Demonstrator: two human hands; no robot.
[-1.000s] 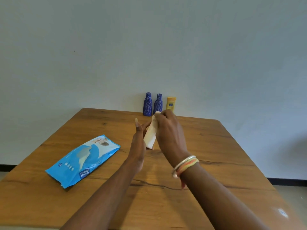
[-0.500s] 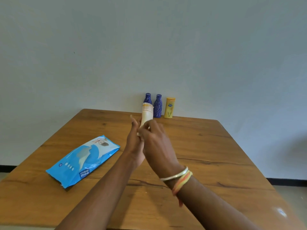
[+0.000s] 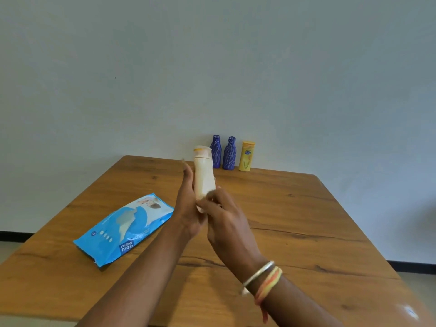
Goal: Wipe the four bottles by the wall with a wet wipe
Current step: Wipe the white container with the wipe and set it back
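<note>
The two hands are together in front of the person, both on one bottle. The left hand (image 3: pixel 188 208) stands flat, fingers straight and pointing up, its palm against the side of the cream bottle (image 3: pixel 204 175). The right hand (image 3: pixel 227 224) is curled round the bottle's lower end. A pale scrap shows between the hands at the base, probably the wet wipe (image 3: pixel 201 208), though most of it is hidden under the fingers.

The cream bottle is held clear of the table (image 3: pixel 295 220), nearly upright and leaning a little away from the person, cap end up. Its long axis runs up and out from the hands, so most of the body and the cap stand bare above the right hand's grip. To my eye the wiping stroke has to travel upward along that axis, with the right hand doing the work and the left steadying.

Beyond the hands, by the wall (image 3: pixel 212 67), stand a blue bottle (image 3: pixel 215 152), a second blue bottle (image 3: pixel 229 154) beside it and a yellow bottle (image 3: pixel 246 156), all upright, well apart from the hands. Nothing lies between them and the hands. Off to the left hand's side a blue pack of wipes (image 3: pixel 125 228) lies flat on the table.
</note>
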